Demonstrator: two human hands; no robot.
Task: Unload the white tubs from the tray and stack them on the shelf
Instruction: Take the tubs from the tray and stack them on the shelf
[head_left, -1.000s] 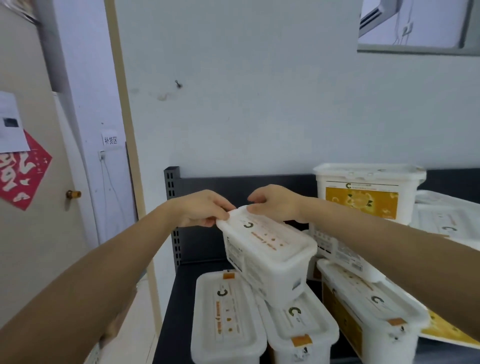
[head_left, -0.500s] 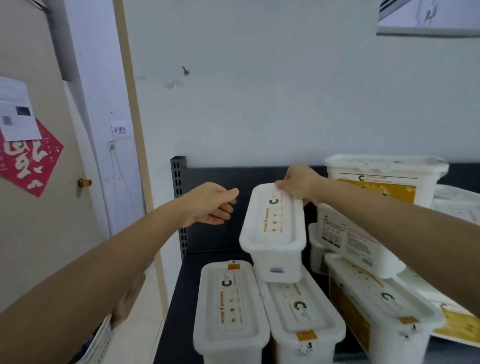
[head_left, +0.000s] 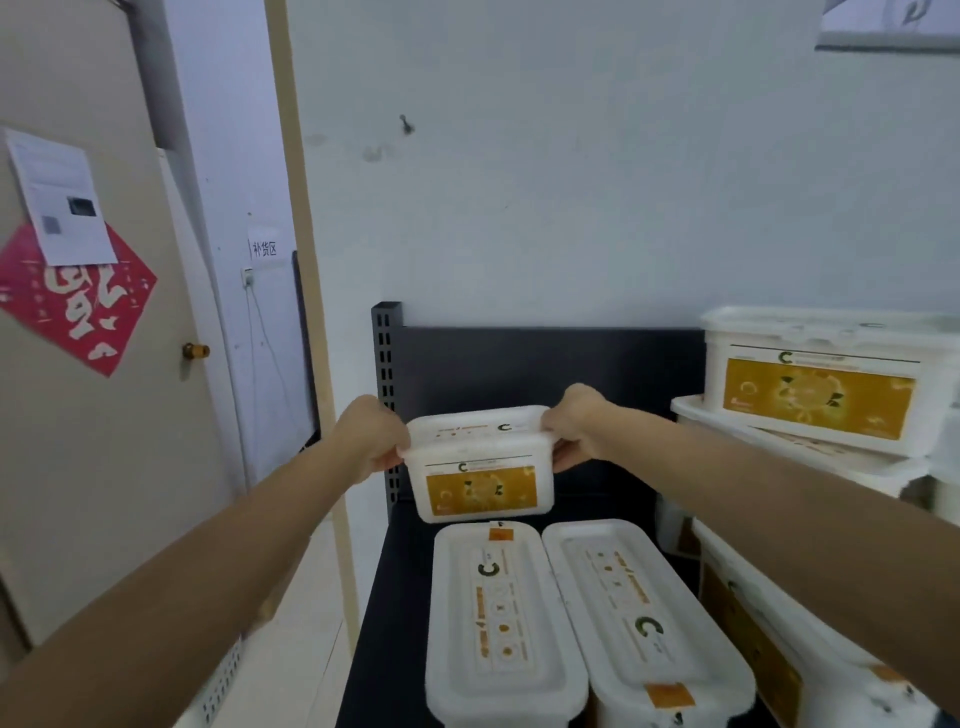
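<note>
Fingers (head_left: 387, 460) of both hands grip one white tub (head_left: 480, 465).

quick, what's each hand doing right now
Left hand: closed on the left end of the white tub, holding it.
Right hand: closed on the right end of the same tub.

Left arm: bare, enters from 7 o'clock, stretched straight toward centre. Left hand (head_left: 367, 437): back of hand up, fingers curled under and closed on the left end of a tub (head_left: 480, 465), thumb side toward the lid edge.

Right arm: bare, enters from 4 o'clock, stretched toward centre. Right hand (head_left: 581, 426): knuckles up, fingers wrapped round the tub's right end, fingertips (head_left: 563, 460) showing below the rim. Both wrists level, hands facing each other.
</note>
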